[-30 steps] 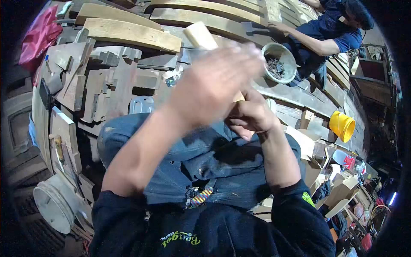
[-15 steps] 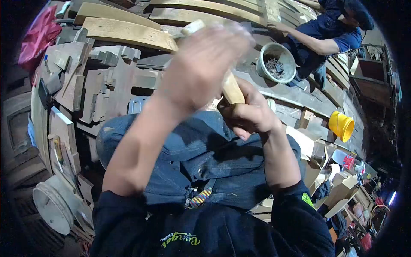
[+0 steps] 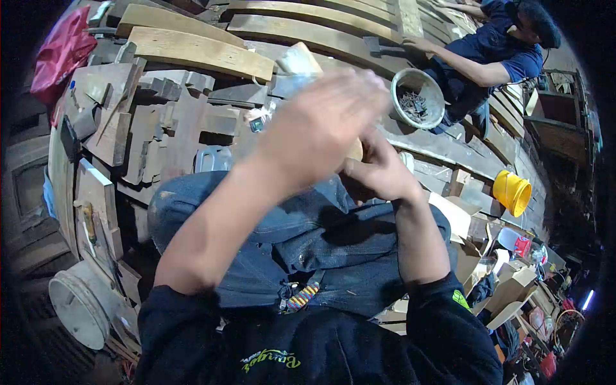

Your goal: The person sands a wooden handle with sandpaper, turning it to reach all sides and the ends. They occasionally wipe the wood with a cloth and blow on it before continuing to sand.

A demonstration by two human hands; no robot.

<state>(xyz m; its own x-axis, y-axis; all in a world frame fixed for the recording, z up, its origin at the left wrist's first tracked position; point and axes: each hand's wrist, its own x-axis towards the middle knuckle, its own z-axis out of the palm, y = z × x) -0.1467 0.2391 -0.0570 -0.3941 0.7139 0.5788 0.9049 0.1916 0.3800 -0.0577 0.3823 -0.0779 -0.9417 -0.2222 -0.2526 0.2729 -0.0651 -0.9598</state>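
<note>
My right hand [image 3: 382,168] is closed around the near end of a pale piece of wood [image 3: 355,151], held above my lap. Just left of it, my left hand [image 3: 317,125] lies across the same piece and covers most of it. Motion smears its fingers, so their grip and anything under them cannot be made out. Beyond the left hand, a light wooden block [image 3: 299,61] shows; whether it is the far end of the held piece is hidden. My crossed legs in dark trousers [image 3: 295,224] are below both hands.
Curved planks [image 3: 199,54] lie at the back left, near scrap wood. A pail of dark metal pieces [image 3: 396,86] stands ahead right, beside a co-worker [image 3: 478,64]. A yellow bucket [image 3: 512,192] is on the right, a white bucket [image 3: 77,308] at lower left.
My left hand has moved down and slightly right along the wood, now hiding more of it. More of the light block beyond is exposed. My right hand stays nearly in place.
</note>
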